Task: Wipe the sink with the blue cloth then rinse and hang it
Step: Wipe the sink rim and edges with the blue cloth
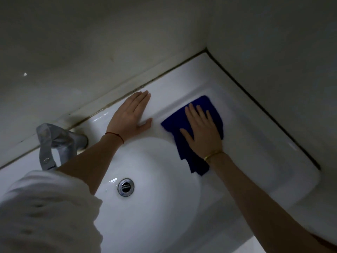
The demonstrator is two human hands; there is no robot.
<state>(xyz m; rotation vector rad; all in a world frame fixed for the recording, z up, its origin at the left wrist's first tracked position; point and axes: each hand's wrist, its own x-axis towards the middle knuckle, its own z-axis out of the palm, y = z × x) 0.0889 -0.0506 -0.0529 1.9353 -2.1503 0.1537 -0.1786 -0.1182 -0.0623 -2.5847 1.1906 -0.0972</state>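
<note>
The right hand [201,129] lies flat, fingers straight and slightly spread, pressing the blue cloth [209,108] against the flat ledge of the white sink [264,143], to the right of the bowl and short of the far right corner where the two walls meet. The cloth is bunched into loose folds; its far part sits on the ledge and a near tail droops over the bowl's rim below the wrist. The left hand [132,115] also lies flat and wide, holding nothing, palm down on the far ledge between the tap [60,141] and the cloth, apparently as a brace. The step in hand looks like wiping the ledge, with the bowl, rinse and hanging likely yet to come. To do it well, the palm should keep even pressure over the middle of the cloth so the folds do not roll up and leave streaks, and the strokes should overlap and run out toward the dark seam [264,114] along the right wall, where grime seems to gather. Gathering the trailing tail under the fingers would give more working face. Sweeping toward the bowl would send any loosened dirt down to the drain [125,187].
</note>
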